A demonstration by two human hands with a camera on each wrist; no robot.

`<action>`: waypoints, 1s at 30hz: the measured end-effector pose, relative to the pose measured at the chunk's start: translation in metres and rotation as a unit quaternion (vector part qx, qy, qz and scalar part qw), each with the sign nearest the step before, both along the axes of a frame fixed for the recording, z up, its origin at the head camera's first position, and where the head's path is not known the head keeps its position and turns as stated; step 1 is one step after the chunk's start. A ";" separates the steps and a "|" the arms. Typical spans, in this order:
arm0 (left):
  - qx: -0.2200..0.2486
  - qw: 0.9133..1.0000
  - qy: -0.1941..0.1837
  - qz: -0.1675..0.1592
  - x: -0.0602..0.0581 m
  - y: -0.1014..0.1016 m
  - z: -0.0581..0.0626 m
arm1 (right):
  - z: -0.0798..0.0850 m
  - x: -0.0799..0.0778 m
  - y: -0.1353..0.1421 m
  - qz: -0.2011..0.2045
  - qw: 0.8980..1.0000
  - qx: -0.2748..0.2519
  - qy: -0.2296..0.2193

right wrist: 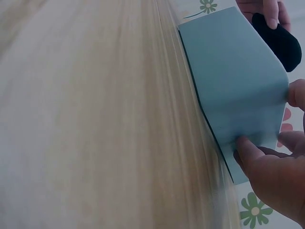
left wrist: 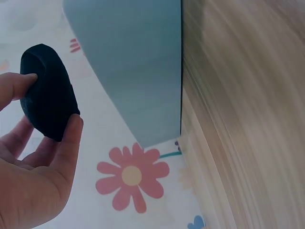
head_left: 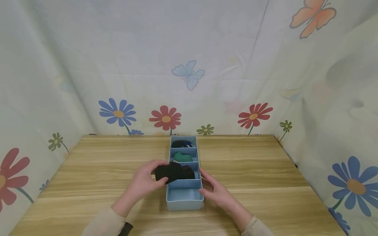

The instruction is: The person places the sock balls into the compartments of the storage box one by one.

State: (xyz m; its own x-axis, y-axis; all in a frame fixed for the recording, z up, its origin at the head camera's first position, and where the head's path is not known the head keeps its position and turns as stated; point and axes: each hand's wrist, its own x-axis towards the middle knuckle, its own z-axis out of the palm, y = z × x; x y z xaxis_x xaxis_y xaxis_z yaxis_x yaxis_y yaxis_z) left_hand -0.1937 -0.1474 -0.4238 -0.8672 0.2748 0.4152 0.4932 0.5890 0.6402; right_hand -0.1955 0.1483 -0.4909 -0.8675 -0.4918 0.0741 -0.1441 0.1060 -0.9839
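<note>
A light-blue divided box (head_left: 185,205) stands lengthwise on the table. My left hand (head_left: 149,178) pinches a folded black sock bundle (head_left: 168,172) between thumb and fingers, over the box's left rim. In the left wrist view the bundle (left wrist: 50,90) is raised beside the box wall. Another dark folded bundle (head_left: 189,172) shows behind it in the same compartment, partly hidden. At the box's right side, my right hand (head_left: 217,191) touches the wall and rim with its fingertips spread apart. Its fingers (right wrist: 248,148) rest against the outer wall in the right wrist view.
Farther back in the box lie a green folded cloth (head_left: 183,157) and a dark bundle with blue patterning (head_left: 182,144), in separate compartments. Wooden tabletop (head_left: 251,164) extends to both sides. A flower-printed curtain (head_left: 141,75) hangs behind and around the table.
</note>
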 end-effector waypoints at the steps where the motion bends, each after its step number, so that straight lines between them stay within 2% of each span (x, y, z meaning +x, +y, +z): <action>1: 0.001 1.000 0.003 -0.006 0.001 0.003 -0.001 | 0.000 0.000 0.000 0.000 1.000 0.000 0.001; 4: -0.003 1.000 0.002 -0.019 0.004 0.011 -0.001 | 0.000 0.000 0.000 0.001 1.000 -0.001 0.005; 11: -0.008 0.998 -0.033 -0.049 0.012 0.025 0.001 | 0.000 -0.001 0.000 0.008 1.000 -0.013 0.012; 19: -0.050 0.997 0.003 -0.052 0.015 0.036 -0.005 | -0.001 -0.002 0.000 0.009 1.000 -0.014 0.020; 30: -0.105 0.993 -0.005 -0.058 0.021 0.041 -0.011 | -0.003 -0.001 0.000 0.001 1.000 -0.008 0.018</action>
